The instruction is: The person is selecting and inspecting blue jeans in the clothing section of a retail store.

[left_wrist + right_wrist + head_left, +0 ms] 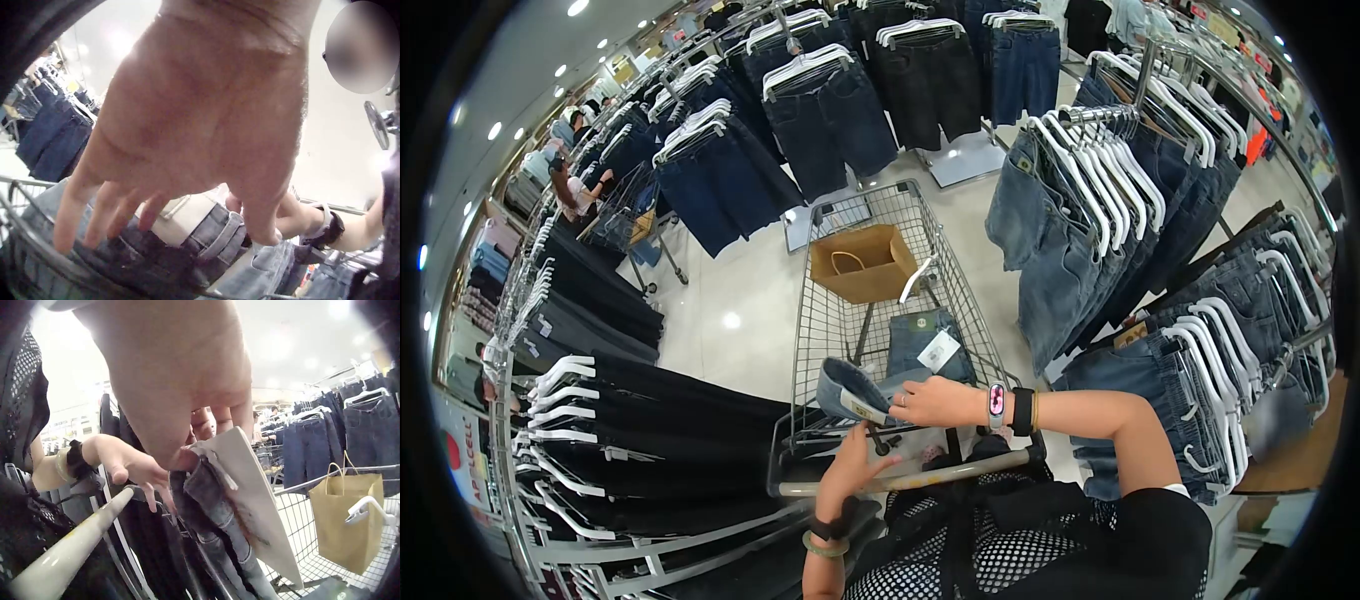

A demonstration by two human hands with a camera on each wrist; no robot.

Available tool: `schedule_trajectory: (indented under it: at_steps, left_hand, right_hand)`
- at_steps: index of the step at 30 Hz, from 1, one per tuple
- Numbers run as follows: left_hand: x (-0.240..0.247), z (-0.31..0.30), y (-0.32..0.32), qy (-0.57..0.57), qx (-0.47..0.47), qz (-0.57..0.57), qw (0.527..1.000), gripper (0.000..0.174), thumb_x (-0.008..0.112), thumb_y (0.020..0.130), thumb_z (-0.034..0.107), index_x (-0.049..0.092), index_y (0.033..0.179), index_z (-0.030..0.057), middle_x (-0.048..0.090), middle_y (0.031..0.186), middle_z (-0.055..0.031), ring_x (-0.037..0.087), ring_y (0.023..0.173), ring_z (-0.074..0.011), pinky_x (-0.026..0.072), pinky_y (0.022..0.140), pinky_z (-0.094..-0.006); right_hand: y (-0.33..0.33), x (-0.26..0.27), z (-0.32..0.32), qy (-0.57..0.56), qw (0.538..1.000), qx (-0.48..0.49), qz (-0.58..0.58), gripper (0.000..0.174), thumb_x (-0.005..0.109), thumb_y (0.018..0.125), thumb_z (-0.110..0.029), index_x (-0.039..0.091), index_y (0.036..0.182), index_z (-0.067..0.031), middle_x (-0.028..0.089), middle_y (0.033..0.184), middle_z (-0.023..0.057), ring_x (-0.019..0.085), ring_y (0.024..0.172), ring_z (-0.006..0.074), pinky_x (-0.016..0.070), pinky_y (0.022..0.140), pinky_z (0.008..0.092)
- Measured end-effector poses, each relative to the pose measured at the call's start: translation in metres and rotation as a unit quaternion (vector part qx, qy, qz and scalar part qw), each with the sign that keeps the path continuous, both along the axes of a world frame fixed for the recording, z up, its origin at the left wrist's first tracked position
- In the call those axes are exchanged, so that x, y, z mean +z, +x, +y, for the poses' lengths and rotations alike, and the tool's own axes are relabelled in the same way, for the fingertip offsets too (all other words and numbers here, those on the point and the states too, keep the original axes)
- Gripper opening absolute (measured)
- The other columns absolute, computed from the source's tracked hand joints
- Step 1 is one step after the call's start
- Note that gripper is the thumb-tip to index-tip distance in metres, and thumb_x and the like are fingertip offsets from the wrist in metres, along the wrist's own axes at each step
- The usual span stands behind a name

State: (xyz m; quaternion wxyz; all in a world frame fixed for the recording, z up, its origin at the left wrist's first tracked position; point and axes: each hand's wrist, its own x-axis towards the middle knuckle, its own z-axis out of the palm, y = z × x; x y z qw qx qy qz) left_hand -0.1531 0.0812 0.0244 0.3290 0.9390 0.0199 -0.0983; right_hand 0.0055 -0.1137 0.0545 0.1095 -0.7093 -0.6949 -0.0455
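A pair of blue-grey jeans (848, 388) lies across the near end of a wire shopping cart (800, 345). My right hand (940, 402) pinches its waistband, as the right wrist view shows, next to a large pale label (259, 500). Close beside the waistband, on the handle side, is my left hand (850, 465), its fingers extended and its thumb spread. From the left wrist, the left hand (200, 112) hangs palm-visible over the denim (219, 240). Further inside the cart lies another denim garment (910, 340) with a white tag (939, 350).
A brown paper bag (865, 265) stands at the cart's far end, a white hanger (916, 280) at its side. Racks of black trousers (670, 430) line the left; denim shorts (1050, 240) hang on the right. Another person (575, 190) stands by a cart at far left.
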Motion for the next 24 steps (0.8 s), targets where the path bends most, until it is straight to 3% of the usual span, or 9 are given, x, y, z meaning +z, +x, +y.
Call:
schedule_trajectory:
  at_steps: [2,4,6,7,10,11,15,20,24]
  left_hand:
    - [0.014,-0.005,0.018,-0.077,0.032,0.011,0.996,0.092,0.082,0.071,0.04,0.034,0.133,-0.0094,0.047,0.126,-0.026,0.047,0.121,-0.039,0.0392,0.101,-0.0416]
    - [0.02,-0.018,0.034,-0.082,0.045,-0.017,0.995,0.084,0.084,0.07,0.034,0.04,0.129,-0.0065,0.049,0.122,-0.0226,0.05,0.115,-0.037,0.0421,0.097,-0.0386]
    - [0.025,-0.031,0.052,-0.069,-0.024,-0.116,0.991,0.075,0.085,0.066,0.035,0.048,0.116,-0.0061,0.052,0.109,-0.0229,0.051,0.102,-0.0402,0.0434,0.086,-0.0426]
    - [0.028,-0.04,0.059,-0.082,-0.035,-0.169,0.982,0.057,0.085,0.066,0.026,0.054,0.105,-0.0024,0.054,0.103,-0.018,0.051,0.097,-0.0379,0.0434,0.081,-0.042]
    - [0.03,-0.046,0.069,-0.118,-0.005,-0.17,0.978,0.045,0.081,0.068,0.017,0.057,0.102,0.0001,0.056,0.102,-0.015,0.052,0.098,-0.0364,0.0436,0.082,-0.0416]
    - [0.031,-0.044,0.072,-0.102,-0.015,-0.174,0.979,0.041,0.077,0.069,0.009,0.058,0.105,0.0009,0.059,0.104,-0.0154,0.054,0.098,-0.0361,0.0441,0.083,-0.0422]
    - [0.043,-0.04,0.076,-0.173,-0.025,-0.15,0.973,0.044,0.075,0.07,0.007,0.059,0.11,0.0004,0.061,0.105,-0.0167,0.055,0.098,-0.0368,0.045,0.084,-0.0422]
    - [0.076,-0.047,0.08,-0.144,-0.001,-0.068,0.987,0.036,0.066,0.076,0.007,0.061,0.111,-0.0006,0.063,0.093,-0.0183,0.059,0.087,-0.0353,0.0476,0.076,-0.0398]
    - [0.097,-0.06,0.088,-0.124,0.015,-0.161,0.979,0.03,0.062,0.08,0.007,0.062,0.109,-0.0006,0.063,0.091,-0.0185,0.061,0.077,-0.035,0.0486,0.069,-0.0387]
  right_hand:
    - [-0.001,0.009,0.0,0.006,1.0,0.005,-0.009,0.022,0.058,0.079,-0.014,0.053,0.099,-0.0064,0.058,0.094,0.004,0.059,0.088,0.0201,0.0518,0.055,0.0284]
    - [-0.001,0.018,0.001,0.013,1.0,0.012,-0.02,0.023,0.058,0.079,-0.014,0.053,0.099,-0.006,0.057,0.095,0.0042,0.059,0.089,0.0197,0.0515,0.055,0.0277]
    - [0.0,0.028,0.004,0.055,0.998,0.008,-0.024,0.025,0.062,0.076,-0.015,0.053,0.097,-0.0048,0.058,0.093,0.0042,0.058,0.09,0.0189,0.0508,0.054,0.0267]
    - [0.002,0.039,0.003,0.044,0.999,0.008,-0.007,0.028,0.066,0.074,-0.015,0.053,0.096,-0.0042,0.058,0.091,0.0044,0.057,0.091,0.0186,0.0511,0.054,0.0267]
    - [0.007,0.061,-0.003,0.074,0.997,0.002,0.008,0.029,0.068,0.072,-0.015,0.053,0.095,-0.0045,0.058,0.089,0.0045,0.057,0.091,0.0187,0.0518,0.055,0.0271]
    - [0.01,0.063,-0.007,0.091,0.996,0.001,0.013,0.026,0.066,0.073,-0.014,0.053,0.094,-0.0048,0.057,0.091,0.0046,0.057,0.09,0.019,0.0526,0.055,0.0279]
    - [0.006,0.075,-0.032,0.053,0.998,-0.028,0.029,0.023,0.063,0.076,-0.013,0.052,0.094,-0.0048,0.055,0.095,0.0045,0.057,0.09,0.0198,0.053,0.056,0.0294]
    - [0.012,0.076,-0.072,0.064,0.989,-0.096,0.091,0.025,0.062,0.075,-0.01,0.053,0.098,-0.0063,0.053,0.092,0.0055,0.057,0.089,0.0214,0.0535,0.061,0.0327]
    - [0.03,0.103,-0.095,0.109,0.976,-0.152,0.113,0.028,0.061,0.074,-0.008,0.055,0.101,-0.0071,0.051,0.089,0.0056,0.057,0.09,0.0235,0.0524,0.061,0.0351]
